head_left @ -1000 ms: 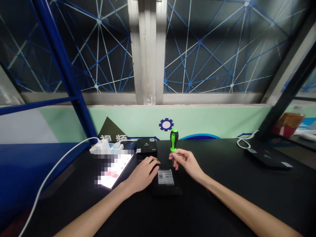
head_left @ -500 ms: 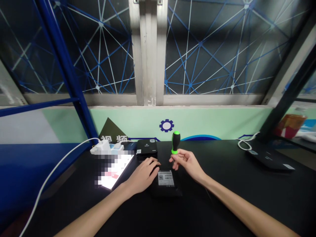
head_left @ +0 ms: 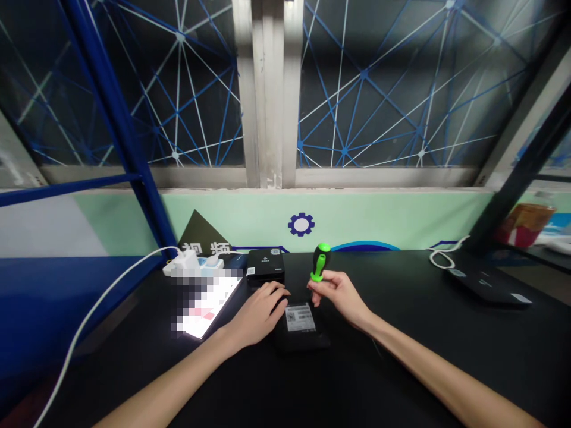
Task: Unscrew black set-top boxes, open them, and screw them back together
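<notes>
A black electronic box [head_left: 300, 342] with a white printed label lies on the table in front of me. My left hand [head_left: 264, 315] grips its far left corner, fingers bent along the far edge and thumb beside the label. My right hand [head_left: 335, 292] pinches a screwdriver [head_left: 320, 261] just below its black and green handle. The handle points up and leans slightly right. Its shaft is mostly hidden by the fingers, near the box's far right corner. Whether the tip touches the box I cannot tell.
Behind my left hand sits another black box [head_left: 265, 266]. A lit phone [head_left: 213, 306] lies to the left, near a white power strip [head_left: 191, 264] with a white cable [head_left: 84, 321]. A flat black device [head_left: 486, 286] with a white cord is at the right.
The screwdriver handle has turned, showing a green strip, and now leans a little to the right. The left hand still holds the box in about the same place.
</notes>
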`<state>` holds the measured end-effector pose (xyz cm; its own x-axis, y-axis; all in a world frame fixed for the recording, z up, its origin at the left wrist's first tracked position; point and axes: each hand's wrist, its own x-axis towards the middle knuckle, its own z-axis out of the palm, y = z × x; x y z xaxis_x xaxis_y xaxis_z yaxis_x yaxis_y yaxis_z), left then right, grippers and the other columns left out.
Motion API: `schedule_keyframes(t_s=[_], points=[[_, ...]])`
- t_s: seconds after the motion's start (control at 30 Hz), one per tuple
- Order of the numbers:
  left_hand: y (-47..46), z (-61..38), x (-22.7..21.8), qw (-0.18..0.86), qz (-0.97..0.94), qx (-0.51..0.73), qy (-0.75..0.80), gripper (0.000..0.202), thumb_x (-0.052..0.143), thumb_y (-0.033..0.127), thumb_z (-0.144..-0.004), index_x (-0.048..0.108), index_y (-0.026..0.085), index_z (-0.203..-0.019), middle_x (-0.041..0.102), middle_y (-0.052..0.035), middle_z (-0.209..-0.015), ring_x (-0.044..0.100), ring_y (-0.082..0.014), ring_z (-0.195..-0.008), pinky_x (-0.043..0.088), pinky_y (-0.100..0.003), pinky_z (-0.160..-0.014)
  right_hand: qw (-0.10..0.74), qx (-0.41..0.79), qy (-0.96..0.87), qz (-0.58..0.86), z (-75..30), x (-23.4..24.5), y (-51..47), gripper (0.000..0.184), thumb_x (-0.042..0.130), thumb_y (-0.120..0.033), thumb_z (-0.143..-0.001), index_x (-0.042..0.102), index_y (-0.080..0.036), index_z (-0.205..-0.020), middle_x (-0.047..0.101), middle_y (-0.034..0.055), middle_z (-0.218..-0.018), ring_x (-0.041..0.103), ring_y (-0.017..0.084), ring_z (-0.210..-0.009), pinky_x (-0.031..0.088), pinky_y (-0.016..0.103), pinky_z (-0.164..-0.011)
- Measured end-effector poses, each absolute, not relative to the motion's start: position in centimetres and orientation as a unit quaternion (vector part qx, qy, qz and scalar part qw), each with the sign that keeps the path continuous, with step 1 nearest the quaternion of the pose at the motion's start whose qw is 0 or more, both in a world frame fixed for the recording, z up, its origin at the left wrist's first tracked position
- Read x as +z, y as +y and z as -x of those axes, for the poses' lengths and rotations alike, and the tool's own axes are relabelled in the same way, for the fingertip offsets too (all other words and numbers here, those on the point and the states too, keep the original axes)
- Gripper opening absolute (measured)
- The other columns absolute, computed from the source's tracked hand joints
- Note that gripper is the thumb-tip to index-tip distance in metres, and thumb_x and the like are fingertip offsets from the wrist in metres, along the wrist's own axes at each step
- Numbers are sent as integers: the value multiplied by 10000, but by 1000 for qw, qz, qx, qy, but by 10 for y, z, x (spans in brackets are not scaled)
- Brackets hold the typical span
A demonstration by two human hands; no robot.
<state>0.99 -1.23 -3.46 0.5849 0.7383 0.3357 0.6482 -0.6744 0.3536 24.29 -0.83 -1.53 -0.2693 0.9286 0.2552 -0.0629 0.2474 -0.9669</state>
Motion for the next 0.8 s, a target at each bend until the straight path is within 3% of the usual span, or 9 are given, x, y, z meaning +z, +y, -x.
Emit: schedule_keyframes(t_s=[0.23, 0.6, 0.8], points=[[-13, -10, -33, 100, -886, 231, 391, 337, 317, 336, -1056, 589, 231, -1223, 580, -69, -1243, 536, -226, -1188, 459, -403, -1022, 520, 531, -591, 315, -243, -11, -8, 342, 806, -439, -751, 590, -175, -782, 727, 48, -776, 628, 131, -558, 511, 268, -547], [-12, -10, -35, 91, -886, 239, 386, 336, 319, 336, -1054, 594, 234, -1218, 586, -68, -1232, 545, -223, -1156, 466, -401, -1007, 512, 515, -618, 301, -241, -14, -7, 342, 674, -508, -862, 670, -170, -911, 725, 80, -933, 652, 133, -568, 507, 274, -536], [-13, -10, -33, 100, -885, 232, 391, 330, 326, 338, -1054, 591, 240, -1224, 583, -63, -1234, 542, -220, -1177, 466, -394, -1013, 514, 508, -608, 327, -243, -13, -7, 327, 727, -472, -829, 703, -149, -876, 705, 47, -693, 653, 154, -578, 520, 287, -581]])
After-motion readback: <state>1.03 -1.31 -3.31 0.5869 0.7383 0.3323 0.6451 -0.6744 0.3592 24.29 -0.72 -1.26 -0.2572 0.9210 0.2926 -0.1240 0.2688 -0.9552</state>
